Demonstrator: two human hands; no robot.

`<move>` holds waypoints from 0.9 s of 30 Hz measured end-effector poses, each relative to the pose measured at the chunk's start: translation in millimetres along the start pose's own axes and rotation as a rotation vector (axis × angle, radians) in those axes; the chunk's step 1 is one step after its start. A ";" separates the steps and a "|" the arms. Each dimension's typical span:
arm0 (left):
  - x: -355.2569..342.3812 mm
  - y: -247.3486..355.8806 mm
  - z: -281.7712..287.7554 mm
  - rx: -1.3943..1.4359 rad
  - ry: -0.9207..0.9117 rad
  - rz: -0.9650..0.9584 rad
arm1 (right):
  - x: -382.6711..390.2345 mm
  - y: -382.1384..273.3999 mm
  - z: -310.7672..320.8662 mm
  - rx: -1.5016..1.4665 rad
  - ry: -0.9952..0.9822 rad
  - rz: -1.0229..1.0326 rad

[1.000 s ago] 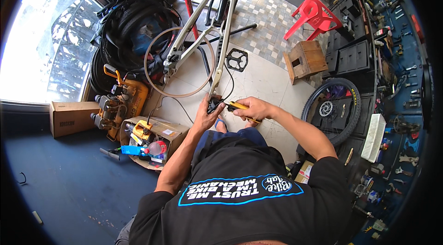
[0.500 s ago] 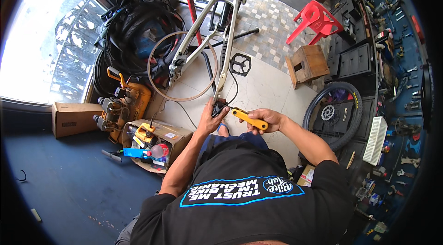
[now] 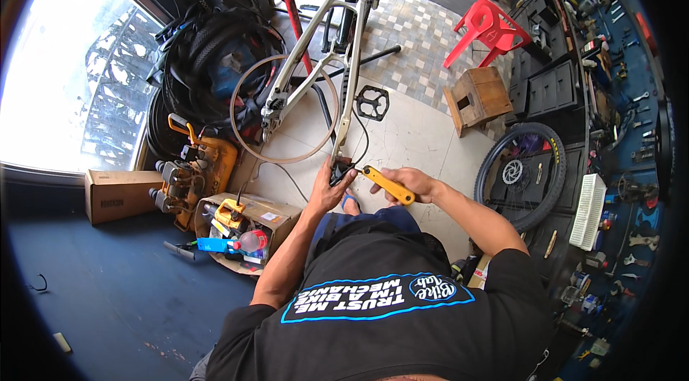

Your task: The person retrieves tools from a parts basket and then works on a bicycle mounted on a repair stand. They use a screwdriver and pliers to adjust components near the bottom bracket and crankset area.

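Note:
In front of my body, my left hand (image 3: pixel 329 189) is closed around a small black brake caliper (image 3: pixel 340 171) at the near end of the bicycle frame (image 3: pixel 347 126). A black hose (image 3: pixel 367 138) curves from the caliper along the frame. My right hand (image 3: pixel 420 186) grips a yellow folding multi-tool (image 3: pixel 391 186) by its right side. The tool's left end is close to the caliper and my left fingertips. Whether a key from it sits in a bolt is too small to tell.
A bare rim (image 3: pixel 235 123) leans beside the frame, and a black pedal (image 3: pixel 373 102) is just right of it. At left stand an orange compressor (image 3: pixel 215 166) and an open cardboard box (image 3: pixel 280 219). To the right are a wheel (image 3: pixel 552 187), a wooden stool (image 3: pixel 484 97) and a red chair (image 3: pixel 495 29).
The multi-tool has shifted and tilted slightly, and my right fingers have changed their hold on it. My left hand stays at the caliper. The whole view has moved a little.

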State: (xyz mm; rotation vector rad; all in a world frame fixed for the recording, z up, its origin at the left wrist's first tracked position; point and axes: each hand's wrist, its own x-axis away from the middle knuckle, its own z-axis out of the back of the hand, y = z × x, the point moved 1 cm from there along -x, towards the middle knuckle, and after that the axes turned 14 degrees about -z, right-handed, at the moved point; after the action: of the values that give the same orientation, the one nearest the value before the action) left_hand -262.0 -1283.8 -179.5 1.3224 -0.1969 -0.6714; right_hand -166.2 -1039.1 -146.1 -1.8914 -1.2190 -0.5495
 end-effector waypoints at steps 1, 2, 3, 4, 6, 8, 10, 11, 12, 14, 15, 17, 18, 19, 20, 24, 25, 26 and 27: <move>-2.0 1.3 -0.5 0.008 -0.009 0.003 | -3.4 4.2 11.9 -0.270 -0.238 -0.059; 0.9 1.3 0.4 0.010 -0.005 0.014 | 0.1 5.7 6.0 -0.328 -0.232 -0.072; 2.5 1.6 0.8 0.013 -0.002 0.025 | 2.3 3.2 2.4 -0.292 -0.161 -0.074; 2.2 -1.3 -0.2 0.015 0.017 0.025 | 4.3 0.3 -1.9 -0.257 -0.091 -0.074; 3.4 -3.4 -0.1 0.013 -0.001 0.046 | 6.9 -1.3 -4.2 -0.065 0.067 -0.020; 3.6 -4.7 0.3 0.002 -0.011 0.038 | 8.8 -4.9 -5.9 0.254 0.232 0.084; 3.1 -5.2 0.7 -0.017 -0.011 0.002 | 11.3 -3.1 -22.9 0.971 0.735 0.541; 3.4 -5.2 0.7 0.009 -0.008 0.024 | 14.0 -3.1 -34.3 1.330 0.983 0.774; 4.6 -4.9 0.7 0.034 -0.005 0.045 | 15.3 -4.1 -40.2 1.334 1.012 0.765; 4.5 -2.1 0.4 0.067 0.000 0.078 | 18.6 -6.0 -50.2 1.340 1.070 0.747; 3.7 0.8 0.6 0.074 0.001 0.089 | 20.2 -6.5 -52.8 1.344 1.099 0.737; 4.1 1.1 1.3 0.049 0.005 0.065 | 16.5 -24.8 -44.7 0.959 0.759 0.131; 3.6 -3.2 0.4 0.023 0.001 0.026 | 15.8 -29.8 -42.5 0.746 0.581 -0.150; 4.2 -7.1 -0.2 -0.004 -0.002 -0.012 | 13.5 -24.3 -31.2 0.451 0.338 -0.150; 2.0 -4.7 -1.0 0.030 -0.004 0.009 | 11.3 -15.0 -7.1 0.152 0.099 -0.141; 15.1 -9.5 -6.6 0.183 0.006 0.139 | 10.1 -1.4 2.6 -0.076 -0.009 -0.084; 23.4 -17.2 -8.8 0.229 0.007 0.179 | 9.5 -0.9 -4.1 0.001 0.069 -0.066; 29.1 -18.0 -10.2 0.309 -0.016 0.286 | 8.4 1.9 -8.4 0.089 0.145 -0.046; 31.3 -19.7 -10.1 0.306 -0.027 0.302 | 6.1 3.5 -6.6 0.217 0.207 0.016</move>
State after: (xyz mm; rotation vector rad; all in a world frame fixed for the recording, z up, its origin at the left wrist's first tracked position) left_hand -238.7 -1294.7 -207.9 1.5355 -0.5267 -0.4122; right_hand -160.0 -1041.8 -139.3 -1.6188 -1.0820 -0.5651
